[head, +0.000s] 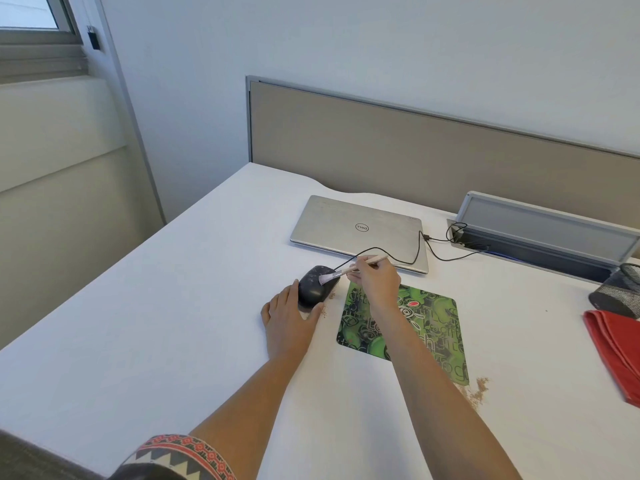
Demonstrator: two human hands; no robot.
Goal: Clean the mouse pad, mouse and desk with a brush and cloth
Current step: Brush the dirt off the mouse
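The white desk (pixel 138 306) carries a silver laptop (pixel 346 223), a black mouse (pixel 311 291), a green mouse pad (pixel 434 323), a red cloth (pixel 616 348), a mesh pot (pixel 620 292) and brown crumbs (pixel 479 389)

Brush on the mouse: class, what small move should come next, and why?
Probably sweep the brush across the black mouse toward its right edge: the bristles rest on its speckled top, the left hand steadies it, and crumbs already lie beside it.
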